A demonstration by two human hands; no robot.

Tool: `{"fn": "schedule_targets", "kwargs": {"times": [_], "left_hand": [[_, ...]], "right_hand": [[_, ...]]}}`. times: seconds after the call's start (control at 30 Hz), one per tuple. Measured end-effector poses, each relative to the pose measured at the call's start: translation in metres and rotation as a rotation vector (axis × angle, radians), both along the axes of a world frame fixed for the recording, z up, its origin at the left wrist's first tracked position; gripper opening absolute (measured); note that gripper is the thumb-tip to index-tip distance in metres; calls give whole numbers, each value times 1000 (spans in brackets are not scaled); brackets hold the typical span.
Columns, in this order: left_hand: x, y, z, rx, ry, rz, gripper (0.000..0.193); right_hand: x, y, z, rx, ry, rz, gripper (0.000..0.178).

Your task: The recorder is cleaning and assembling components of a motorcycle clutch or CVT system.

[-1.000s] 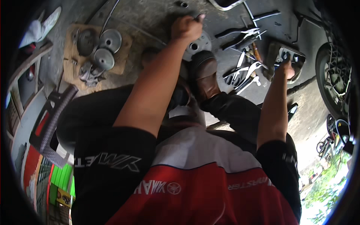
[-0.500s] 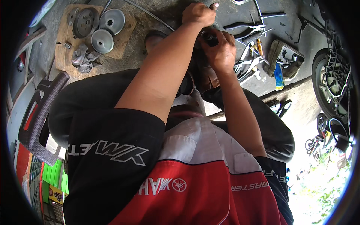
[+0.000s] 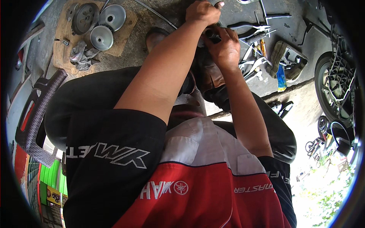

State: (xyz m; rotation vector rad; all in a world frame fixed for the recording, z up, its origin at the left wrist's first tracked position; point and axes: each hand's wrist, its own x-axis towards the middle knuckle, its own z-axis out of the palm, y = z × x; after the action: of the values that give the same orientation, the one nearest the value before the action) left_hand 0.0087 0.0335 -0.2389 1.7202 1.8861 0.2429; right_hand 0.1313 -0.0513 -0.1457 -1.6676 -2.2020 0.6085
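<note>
At the top middle, my left hand is closed in a fist with its thumb pointing right. Whatever it grips is hidden beneath the fingers. Just below and to the right, my right hand has its fingers curled around a dark cylindrical part with a round opening facing up. The two hands are close together, in front of my shoes, and the lower side of the part is out of sight.
Pliers, screwdrivers and other hand tools lie right of my hands. Beyond them is an open case of metal pieces. A wooden board at left carries round metal discs and a grey rag. A motorcycle wheel stands far right.
Both hands stay in nearly the same place. The right fingers and the dark part have shifted slightly upward, and the whole view has moved a little.
</note>
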Motion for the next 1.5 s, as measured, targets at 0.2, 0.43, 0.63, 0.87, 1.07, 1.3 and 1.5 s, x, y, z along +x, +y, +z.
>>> {"fn": "schedule_targets", "kwargs": {"times": [0.2,0.43,0.63,0.87,1.07,1.3,1.5], "left_hand": [[2,1,10,-213,-165,225,47],[4,0,7,-155,-166,232,49],[1,0,-1,-165,-186,216,42],[0,3,19,-231,-169,226,36],[0,3,15,-252,-151,182,34],[4,-5,-15,16,-53,55,34],[9,-2,-23,25,-113,170,39]], "right_hand": [[0,0,2,23,-5,10,46],[-1,6,6,-56,-96,10,47],[0,1,13,2,-27,54,48],[-2,4,12,-66,-151,43,52],[-1,5,12,22,-195,88,54],[0,7,14,58,-208,124,48],[-3,7,16,46,-289,76,51]]}}
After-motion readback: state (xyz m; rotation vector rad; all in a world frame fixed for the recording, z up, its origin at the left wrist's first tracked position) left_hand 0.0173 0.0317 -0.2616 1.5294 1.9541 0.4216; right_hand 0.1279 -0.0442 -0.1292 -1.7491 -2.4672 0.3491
